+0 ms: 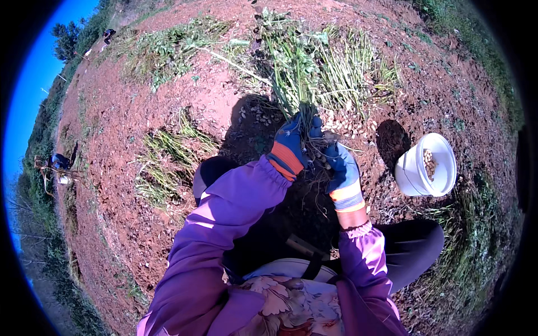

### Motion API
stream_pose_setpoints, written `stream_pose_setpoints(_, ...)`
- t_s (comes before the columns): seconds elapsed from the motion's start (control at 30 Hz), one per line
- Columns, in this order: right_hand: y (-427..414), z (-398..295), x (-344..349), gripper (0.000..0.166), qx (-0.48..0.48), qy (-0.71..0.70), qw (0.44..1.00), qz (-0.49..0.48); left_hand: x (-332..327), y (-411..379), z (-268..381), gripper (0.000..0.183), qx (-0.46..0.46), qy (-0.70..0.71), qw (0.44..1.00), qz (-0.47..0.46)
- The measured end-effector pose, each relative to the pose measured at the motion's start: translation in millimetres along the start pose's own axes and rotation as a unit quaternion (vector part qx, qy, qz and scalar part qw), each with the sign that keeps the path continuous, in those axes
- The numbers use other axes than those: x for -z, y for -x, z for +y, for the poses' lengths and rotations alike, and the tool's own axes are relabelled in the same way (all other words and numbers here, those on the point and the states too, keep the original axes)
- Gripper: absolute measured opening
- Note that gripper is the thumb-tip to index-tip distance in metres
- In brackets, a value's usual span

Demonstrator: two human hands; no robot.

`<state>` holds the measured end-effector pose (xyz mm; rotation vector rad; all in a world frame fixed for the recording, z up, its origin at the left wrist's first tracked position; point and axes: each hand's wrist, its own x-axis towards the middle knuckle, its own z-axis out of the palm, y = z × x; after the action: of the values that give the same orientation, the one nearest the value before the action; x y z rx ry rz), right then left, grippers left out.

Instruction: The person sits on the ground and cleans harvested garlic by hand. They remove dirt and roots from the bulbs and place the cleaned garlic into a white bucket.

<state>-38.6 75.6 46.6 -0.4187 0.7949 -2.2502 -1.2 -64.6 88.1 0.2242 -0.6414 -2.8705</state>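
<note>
My left hand [290,140], in a blue and orange work glove, is closed around the stems of a bunch of peanut plants [296,71]. Green stalks and leaves point away from me, while the tangled roots [315,161] hang towards my lap. At the root end, my right hand [341,164], gloved alike, has its fingers on the roots and pods; how firmly it grips is hard to see. Picked peanuts [344,122] lie on the soil just beyond the hands, and more pods [262,115] rest in shadow to the left.
A white plastic bucket [410,170] holding some peanuts stands tilted-looking at right. Cut stalks [172,164] lie at left, with more plants [164,52] farther off and greenery [466,252] at lower right. Two people [59,161] [108,35] are distant on the reddish field.
</note>
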Motion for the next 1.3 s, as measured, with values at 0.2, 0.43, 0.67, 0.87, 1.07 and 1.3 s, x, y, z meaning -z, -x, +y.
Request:
stream_pose_setpoints(0.2, 7, 0, -19, 0.028, 0.038, 0.043, 0.995, 0.076, 14, -7, -3, 0.028, 0.020, -0.013, 1.000, -0.013)
stream_pose_setpoints(0.43, 11, -6, -43, 0.037, 0.023, -0.033, 0.998, 0.038, 1, -3, -1, 0.023, 0.024, 0.029, 0.999, 0.033)
stream_pose_setpoints(0.67, 2, -2, -19, 0.023, 0.097, 0.195, 0.969, 0.120, 8, -9, -6, 0.025, -0.040, 0.071, 0.997, 0.019)
stream_pose_setpoints(0.87, 4, -4, -23, 0.021, 0.202, 0.481, 0.832, 0.187, 26, -20, -16, 0.025, -0.071, 0.069, 0.991, -0.084)
stream_pose_setpoints(1.07, 3, -8, -30, 0.022, 0.182, 0.401, 0.881, 0.175, 15, -13, -13, 0.022, -0.084, 0.042, 0.993, -0.073)
stream_pose_setpoints(1.3, -3, -6, -39, 0.011, 0.042, 0.051, 0.970, 0.232, 13, -9, -5, 0.022, -0.004, 0.062, 0.998, -0.023)
